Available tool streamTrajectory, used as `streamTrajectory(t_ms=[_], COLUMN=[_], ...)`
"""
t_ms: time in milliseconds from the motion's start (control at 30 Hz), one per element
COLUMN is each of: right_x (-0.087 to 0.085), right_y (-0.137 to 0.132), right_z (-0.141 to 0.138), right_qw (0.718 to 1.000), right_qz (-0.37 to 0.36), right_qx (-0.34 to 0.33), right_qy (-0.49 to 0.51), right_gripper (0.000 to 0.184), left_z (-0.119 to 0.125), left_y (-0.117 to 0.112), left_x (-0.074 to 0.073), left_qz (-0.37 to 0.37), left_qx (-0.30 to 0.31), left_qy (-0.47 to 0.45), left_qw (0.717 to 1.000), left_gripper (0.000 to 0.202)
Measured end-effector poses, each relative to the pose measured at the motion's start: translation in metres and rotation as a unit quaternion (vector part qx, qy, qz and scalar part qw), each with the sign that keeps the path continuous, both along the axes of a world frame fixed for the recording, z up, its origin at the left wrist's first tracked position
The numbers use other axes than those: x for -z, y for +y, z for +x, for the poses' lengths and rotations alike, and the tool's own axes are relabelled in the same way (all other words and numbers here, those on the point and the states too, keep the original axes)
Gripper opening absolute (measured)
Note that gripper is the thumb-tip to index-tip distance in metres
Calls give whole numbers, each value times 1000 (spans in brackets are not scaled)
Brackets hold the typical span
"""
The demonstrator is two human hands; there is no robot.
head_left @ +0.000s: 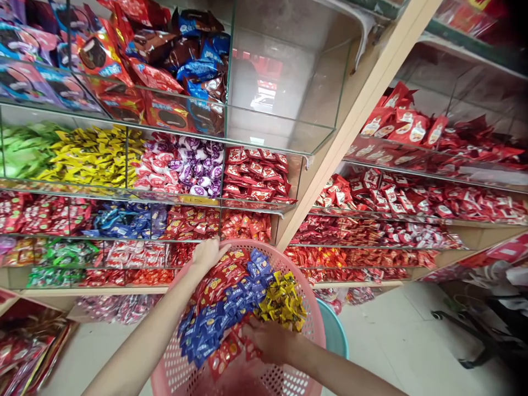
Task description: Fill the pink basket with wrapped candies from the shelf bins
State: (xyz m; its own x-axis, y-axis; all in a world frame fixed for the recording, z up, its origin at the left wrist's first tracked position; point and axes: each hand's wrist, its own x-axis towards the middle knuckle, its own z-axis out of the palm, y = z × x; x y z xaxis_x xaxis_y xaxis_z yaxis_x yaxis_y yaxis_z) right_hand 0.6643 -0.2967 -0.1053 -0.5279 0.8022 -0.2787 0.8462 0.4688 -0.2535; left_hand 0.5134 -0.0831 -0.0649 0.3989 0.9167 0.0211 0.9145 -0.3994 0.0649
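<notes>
A pink plastic basket (317, 308) with a perforated wall stands in front of the shelves. Inside it lie red candy packets (223, 275), blue candy packets (214, 324) and yellow candies (284, 302) in separate heaps. My left hand (207, 254) is closed at the basket's far left rim, thumb along it; the other fingers are partly hidden. Down in the basket, my right hand (268, 338) is closed round red candy packets at the near side of the blue heap. Its fingertips are partly hidden among the packets.
Glass-fronted shelves (173, 126) hold sorted wrapped sweets, with a wooden post (355, 115) between two sections. A teal tub (335, 330) stands behind the basket's right side. On the tiled floor at right is a black wheeled base (474, 335); packages (33, 352) lie lower left.
</notes>
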Motion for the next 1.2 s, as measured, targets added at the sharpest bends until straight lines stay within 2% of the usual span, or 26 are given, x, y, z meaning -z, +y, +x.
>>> streamTrajectory(t_ms=[100, 300, 333, 433, 467, 600, 667, 767, 1000, 1067, 1200], right_x=[1, 18, 22, 32, 36, 48, 50, 43, 7, 7, 18], right_y=[-12, -20, -22, -25, -26, -26, -26, -27, -27, -26, -25], right_z=[8, 18, 19, 20, 19, 18, 18, 18, 26, 27, 24], right_qw=[995, 983, 983, 983, 981, 966, 960, 960, 978, 979, 978], right_qz=[69, 148, 151, 162, 170, 238, 259, 256, 171, 154, 150], right_qx=[-13, -39, -37, -32, -34, -40, -50, -68, -68, -59, -65], right_qy=[-69, -100, -95, -83, -85, -97, -98, -89, -102, -118, -129], right_gripper=[41, 13, 19, 55, 57, 19, 7, 6, 14, 16, 43], left_z=[0, 0, 0, 0, 0, 0, 0, 0, 0, 0, 0], left_y=[0, -1, -1, 0, 0, 0, -1, -2, -2, -2, -2], left_x=[0, 1, 1, 2, 2, 2, 1, -1, -2, -2, -1], left_qz=[3, -6, -8, -11, -10, -5, -9, -15, -17, -20, -23], left_qx=[-1, -6, -7, -10, -10, -7, -5, -9, -7, -8, -9], left_qy=[2, -1, -2, -4, -4, -3, -2, 0, -7, -7, -5], left_qw=[1000, 1000, 1000, 1000, 1000, 1000, 1000, 1000, 1000, 1000, 1000], left_gripper=[63, 62, 62, 62, 62, 62, 62, 63, 61, 61, 61])
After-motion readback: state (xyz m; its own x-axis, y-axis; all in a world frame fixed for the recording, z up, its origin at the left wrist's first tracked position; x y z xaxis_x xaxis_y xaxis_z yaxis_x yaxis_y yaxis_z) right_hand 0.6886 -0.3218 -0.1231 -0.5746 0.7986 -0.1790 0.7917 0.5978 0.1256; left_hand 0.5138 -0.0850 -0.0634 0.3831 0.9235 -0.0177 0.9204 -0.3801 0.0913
